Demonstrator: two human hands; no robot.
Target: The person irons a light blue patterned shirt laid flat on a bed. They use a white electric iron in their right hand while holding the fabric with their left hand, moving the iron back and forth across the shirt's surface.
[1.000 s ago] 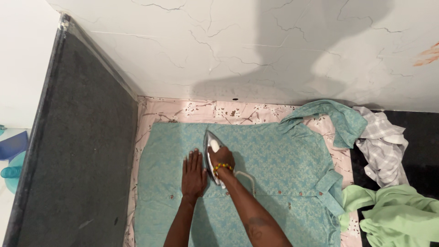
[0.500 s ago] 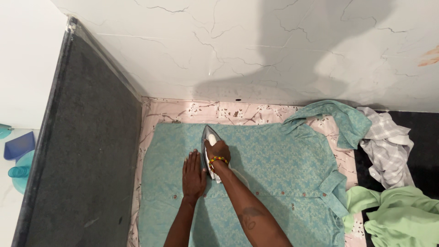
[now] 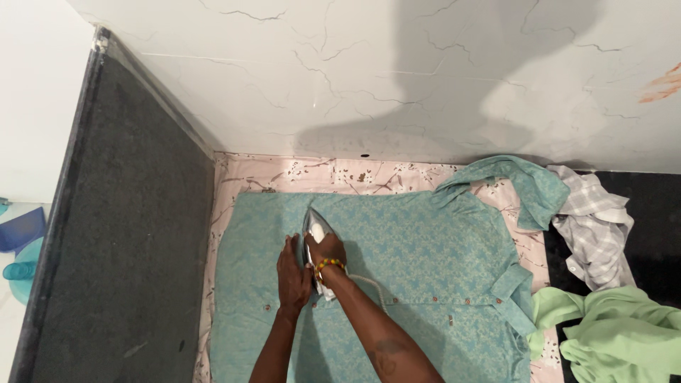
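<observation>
**A:** What is lying on the surface?

**B:** A teal-green patterned button-up shirt (image 3: pixel 418 284) is lying spread flat on a pale pink floral cloth (image 3: pixel 284 174), which is covering the surface against the cracked white wall (image 3: pixel 355 78). The fabric is showing a faint lighter motif all over, and a row of small brownish buttons is running along the placket near the lower edge. One sleeve is bunching up toward the top right, and the collar is folding over at the right side.

**A:** And the hands?

**B:** The right hand (image 3: pixel 326 250) is clenching round the handle of a silver and white pointed clothes iron (image 3: pixel 314 237), which is sitting on the shirt's left half with its tip pointing toward the wall. A beaded yellow and red bracelet (image 3: pixel 326 265) is circling that wrist. The left hand (image 3: pixel 292 273) is lying open, palm down and gripping nothing, pressing flat on the shirt just beside the iron.

**A:** Anything else nearby?

**B:** A grey and white checked garment (image 3: pixel 592 227) is lying crumpled to the right, touching the bunched sleeve, and a light green crumpled garment (image 3: pixel 613 330) is sitting below it. A dark grey stone slab (image 3: pixel 120 248) is running along the left.
</observation>
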